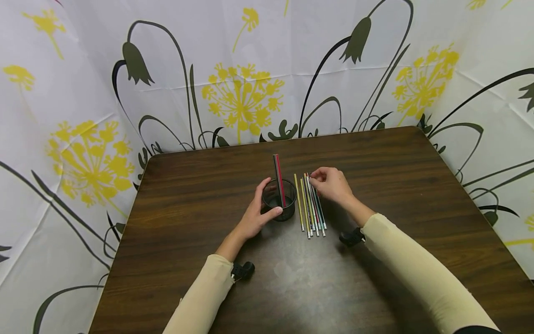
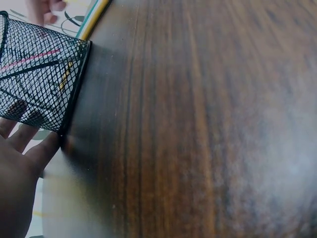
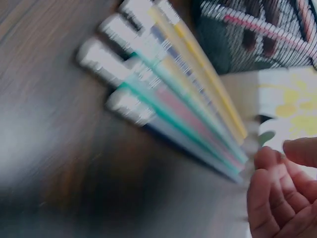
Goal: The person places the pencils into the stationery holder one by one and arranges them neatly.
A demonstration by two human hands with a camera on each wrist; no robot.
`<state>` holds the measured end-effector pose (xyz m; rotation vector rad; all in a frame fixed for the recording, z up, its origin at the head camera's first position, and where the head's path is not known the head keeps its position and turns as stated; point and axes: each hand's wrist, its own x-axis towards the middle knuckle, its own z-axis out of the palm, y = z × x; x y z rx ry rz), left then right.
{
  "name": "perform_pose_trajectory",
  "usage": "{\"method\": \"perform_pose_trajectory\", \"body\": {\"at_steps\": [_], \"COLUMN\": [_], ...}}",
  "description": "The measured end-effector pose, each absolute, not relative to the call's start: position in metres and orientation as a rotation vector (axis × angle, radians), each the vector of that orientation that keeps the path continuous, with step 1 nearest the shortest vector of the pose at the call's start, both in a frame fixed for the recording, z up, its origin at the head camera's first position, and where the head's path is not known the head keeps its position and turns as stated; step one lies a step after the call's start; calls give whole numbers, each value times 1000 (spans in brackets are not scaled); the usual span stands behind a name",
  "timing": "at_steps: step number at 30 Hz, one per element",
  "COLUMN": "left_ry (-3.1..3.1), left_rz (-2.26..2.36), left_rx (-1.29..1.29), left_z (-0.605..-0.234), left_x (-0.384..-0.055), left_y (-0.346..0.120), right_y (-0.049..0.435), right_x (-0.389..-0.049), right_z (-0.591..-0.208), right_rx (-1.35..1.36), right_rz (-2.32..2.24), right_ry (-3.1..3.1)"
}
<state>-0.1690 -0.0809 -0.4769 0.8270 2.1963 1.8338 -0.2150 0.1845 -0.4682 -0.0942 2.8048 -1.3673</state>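
Observation:
A black wire-mesh pencil cup (image 1: 288, 213) stands upright on the table, and my left hand (image 1: 252, 218) holds it from its left side, thumb at the front and fingers behind. Inside, a red pencil (image 1: 280, 181) and a dark pencil (image 1: 276, 169) lean up past the rim. Right of the cup lies a row of pencils (image 1: 306, 208) in yellow, green, red and other colours, their ferrule ends toward me. My right hand (image 1: 333, 185) is over their far ends. In the right wrist view its fingers (image 3: 260, 198) are bent, the thumb close to them, with no pencil showing between.
The dark wood-grain table (image 1: 187, 195) reaches back to a white curtain (image 1: 175, 97) with yellow and green flower prints. Small black cameras (image 1: 243, 270) are strapped at both wrists, over beige sleeves (image 1: 204, 297).

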Motion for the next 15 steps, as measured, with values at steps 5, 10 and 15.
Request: {"method": "perform_pose_trajectory", "body": {"at_steps": [5, 10, 15], "left_ry": [2213, 2241, 2250], "left_rz": [1833, 1829, 1819], "left_rx": [852, 861, 853], "left_z": [-490, -510, -511], "left_x": [-174, -182, -182], "left_y": [-81, -83, -83], "right_y": [199, 205, 207], "right_x": [-215, -214, -215], "right_z": [-482, -490, -490], "right_rx": [-27, 7, 6], "right_rz": [-1227, -1137, -1139], "right_ry": [2730, 2676, 2657]}}
